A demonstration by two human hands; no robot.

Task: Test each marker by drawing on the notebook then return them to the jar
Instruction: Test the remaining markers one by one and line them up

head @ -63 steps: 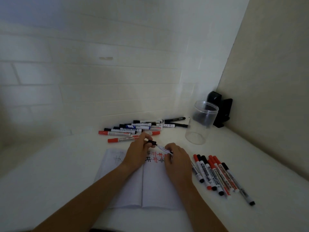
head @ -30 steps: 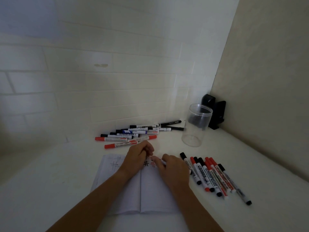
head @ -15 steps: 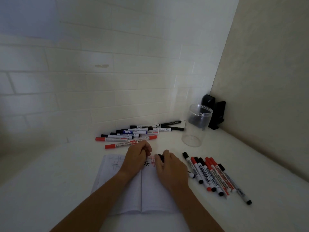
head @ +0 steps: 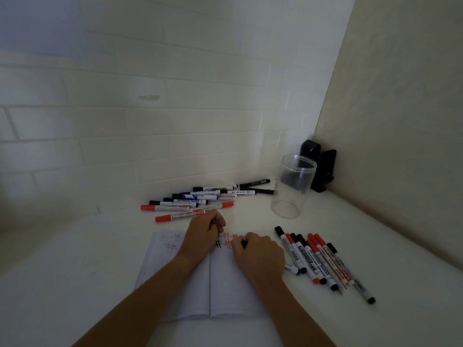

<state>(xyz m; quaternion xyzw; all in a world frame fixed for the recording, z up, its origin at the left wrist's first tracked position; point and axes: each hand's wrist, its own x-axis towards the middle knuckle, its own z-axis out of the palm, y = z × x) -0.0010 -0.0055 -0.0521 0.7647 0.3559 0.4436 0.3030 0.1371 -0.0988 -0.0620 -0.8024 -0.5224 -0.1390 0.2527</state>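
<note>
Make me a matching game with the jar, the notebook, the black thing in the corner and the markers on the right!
Things:
1. jar
2. notebook
3. black object
4. row of markers

Places or states:
A. lying open under both hands
B. side by side, right of the notebook
C. see-through, standing upright, no markers inside
D. in the corner behind the jar

Pairs: 1-C, 2-A, 3-D, 4-B
</note>
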